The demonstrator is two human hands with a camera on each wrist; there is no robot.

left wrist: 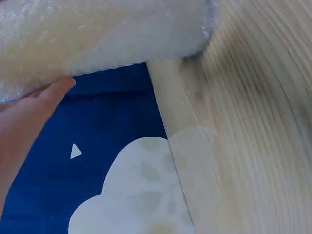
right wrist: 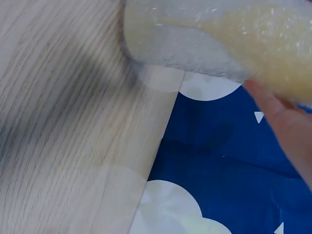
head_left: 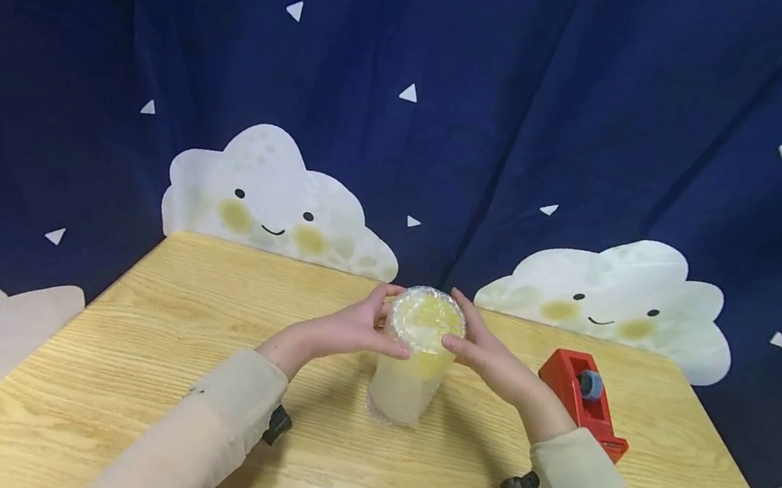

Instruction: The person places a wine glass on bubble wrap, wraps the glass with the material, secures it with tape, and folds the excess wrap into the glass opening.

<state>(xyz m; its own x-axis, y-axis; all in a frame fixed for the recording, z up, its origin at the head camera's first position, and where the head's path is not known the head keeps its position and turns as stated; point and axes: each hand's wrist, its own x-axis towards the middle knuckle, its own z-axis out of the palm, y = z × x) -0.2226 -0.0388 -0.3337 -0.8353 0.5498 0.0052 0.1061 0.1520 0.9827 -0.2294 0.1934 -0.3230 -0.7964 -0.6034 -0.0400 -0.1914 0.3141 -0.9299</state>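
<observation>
A bubble-wrapped cylinder (head_left: pixel 407 390), whitish with yellow showing through, stands nearly upright in the middle of the head view. Around its upper part, my left hand (head_left: pixel 356 327) grips the left side, thumb across the front. My right hand (head_left: pixel 495 359) holds the right side, its thumb near the top rim. Both wrist views show the bubble wrap close up, with fingertips of the left hand (left wrist: pixel 29 114) and of the right hand (right wrist: pixel 287 122) against it. Whether its lower end touches the wooden table (head_left: pixel 135 383) I cannot tell.
On the table to the right, beyond my right forearm, stands a red tape dispenser (head_left: pixel 568 380) with a blue roll of tape (head_left: pixel 591 384). A dark blue curtain (head_left: pixel 351 103) with white clouds and triangles hangs behind the table's far edge.
</observation>
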